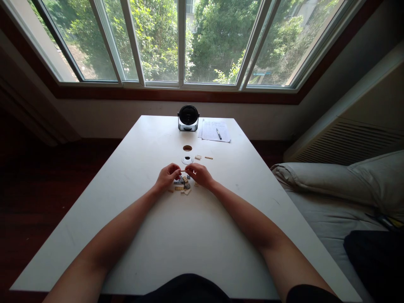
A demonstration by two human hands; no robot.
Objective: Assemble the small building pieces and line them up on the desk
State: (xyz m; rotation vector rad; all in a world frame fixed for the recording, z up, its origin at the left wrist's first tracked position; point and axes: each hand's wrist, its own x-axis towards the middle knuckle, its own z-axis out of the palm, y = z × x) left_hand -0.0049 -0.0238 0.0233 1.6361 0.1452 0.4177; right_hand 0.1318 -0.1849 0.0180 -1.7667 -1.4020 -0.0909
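Note:
My left hand (167,176) and my right hand (197,174) meet above the white table (176,240), their fingertips pinching a thin tan plate-like brick (183,170) from either end. Just below them lies a loose heap of small toy bricks (183,186) in blue, grey, tan and cream, partly hidden by my hands. Farther ahead, two small tan bricks (198,157) (208,158) rest apart from the heap.
Two round table grommets (187,148) (187,160) sit ahead of the hands. At the far edge stand a small black fan (188,118) and a paper sheet (214,131) with a pen (219,134). A bed with pillows (331,185) lies beyond the right table edge.

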